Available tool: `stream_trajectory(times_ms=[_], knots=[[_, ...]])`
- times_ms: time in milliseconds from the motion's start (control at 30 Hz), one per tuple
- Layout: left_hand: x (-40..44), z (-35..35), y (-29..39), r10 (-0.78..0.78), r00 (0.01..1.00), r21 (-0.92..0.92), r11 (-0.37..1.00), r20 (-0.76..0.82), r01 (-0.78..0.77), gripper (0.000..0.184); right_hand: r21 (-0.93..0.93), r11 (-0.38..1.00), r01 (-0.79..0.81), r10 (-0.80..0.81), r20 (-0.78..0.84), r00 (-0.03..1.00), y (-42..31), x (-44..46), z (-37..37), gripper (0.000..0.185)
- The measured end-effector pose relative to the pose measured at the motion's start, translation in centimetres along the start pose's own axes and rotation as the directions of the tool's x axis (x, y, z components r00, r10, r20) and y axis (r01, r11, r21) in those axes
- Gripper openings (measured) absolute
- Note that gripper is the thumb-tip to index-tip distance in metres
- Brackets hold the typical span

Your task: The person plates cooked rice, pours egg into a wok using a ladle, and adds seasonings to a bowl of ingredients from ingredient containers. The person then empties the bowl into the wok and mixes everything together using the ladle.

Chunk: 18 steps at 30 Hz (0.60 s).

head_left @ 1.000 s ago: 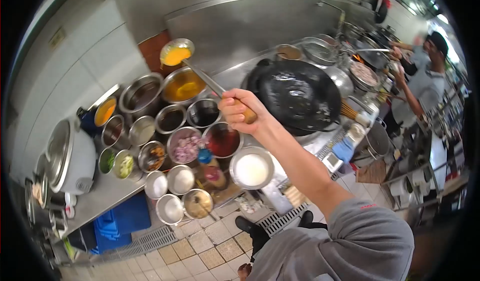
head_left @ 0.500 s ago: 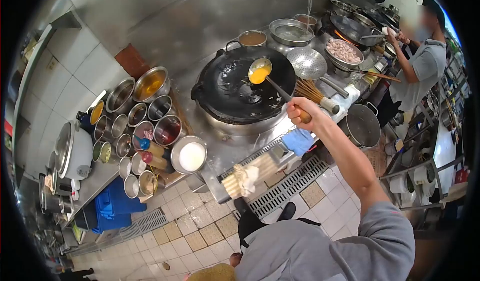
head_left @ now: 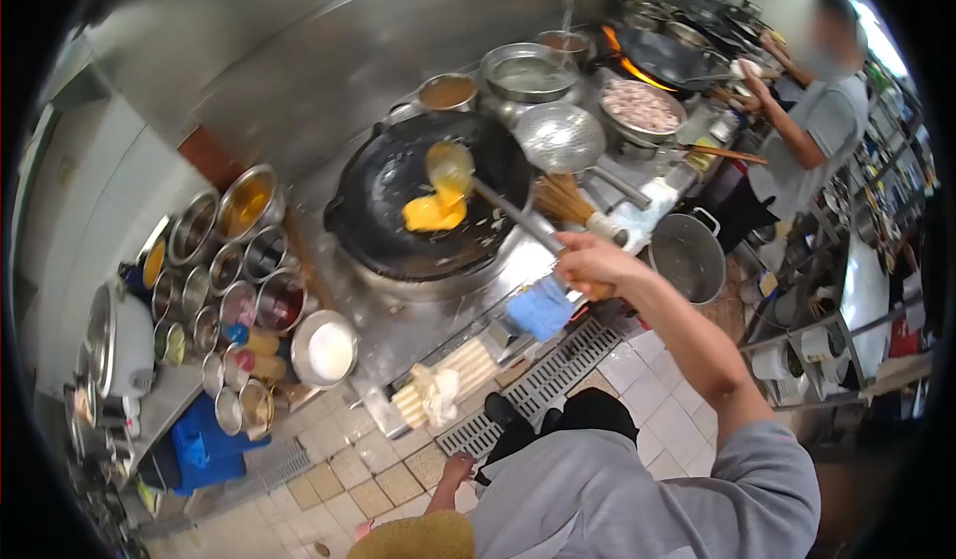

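Observation:
My right hand (head_left: 593, 263) is closed round the wooden-ended handle of a ladle (head_left: 513, 211). The ladle's bowl is tipped over the black wok (head_left: 373, 245). Yellow liquid that looks like beaten egg (head_left: 433, 215) pours from it and pools on the wok's bottom. Low beside my body hangs my left hand (head_left: 459, 467), away from the stove; it is small in view and its fingers are not clear. A blue cloth (head_left: 541, 308) lies on the stove's front edge, below my right hand.
A perforated strainer (head_left: 560, 137), a bamboo brush (head_left: 573, 201) and a bowl of pale meat pieces (head_left: 642, 107) sit right of the wok. Several metal seasoning bowls stand left, near a white bowl (head_left: 330, 350). A co-worker (head_left: 822, 126) handles another wok (head_left: 662, 59) over flame.
The ladle has tipped, and its yellow liquid now runs into the wok. My left hand has come into clearer view. Flame at the co-worker's wok is larger. The camera view has shifted.

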<state>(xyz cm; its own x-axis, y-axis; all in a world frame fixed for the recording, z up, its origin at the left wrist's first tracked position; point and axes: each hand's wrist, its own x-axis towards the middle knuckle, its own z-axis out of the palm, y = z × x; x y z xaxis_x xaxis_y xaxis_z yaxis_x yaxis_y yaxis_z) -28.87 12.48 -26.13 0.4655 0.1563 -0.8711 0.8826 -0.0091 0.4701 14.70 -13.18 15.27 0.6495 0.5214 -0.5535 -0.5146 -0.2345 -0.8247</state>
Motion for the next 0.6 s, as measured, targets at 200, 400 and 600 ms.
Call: stream_trajectory(times_ms=[200,400,600], knots=[[4.0,7.0,13.5,0.115,0.961,0.26,0.948,0.252,-0.182,0.032,-0.385,0.907,0.173,-0.152,0.083,0.985,0.8,-0.5,0.2,0.064],[3.9,17.0,24.9,0.409,0.83,0.56,0.613,0.379,-0.557,0.046,-0.366,0.922,0.126,-0.056,0.197,0.979,-0.1,2.9,-2.9,0.06],[9.1,25.7,30.2,0.742,0.594,0.575,0.352,0.31,-0.739,0.054,-0.614,0.718,0.327,-0.364,0.069,0.929,6.5,4.4,-5.0,0.058]])
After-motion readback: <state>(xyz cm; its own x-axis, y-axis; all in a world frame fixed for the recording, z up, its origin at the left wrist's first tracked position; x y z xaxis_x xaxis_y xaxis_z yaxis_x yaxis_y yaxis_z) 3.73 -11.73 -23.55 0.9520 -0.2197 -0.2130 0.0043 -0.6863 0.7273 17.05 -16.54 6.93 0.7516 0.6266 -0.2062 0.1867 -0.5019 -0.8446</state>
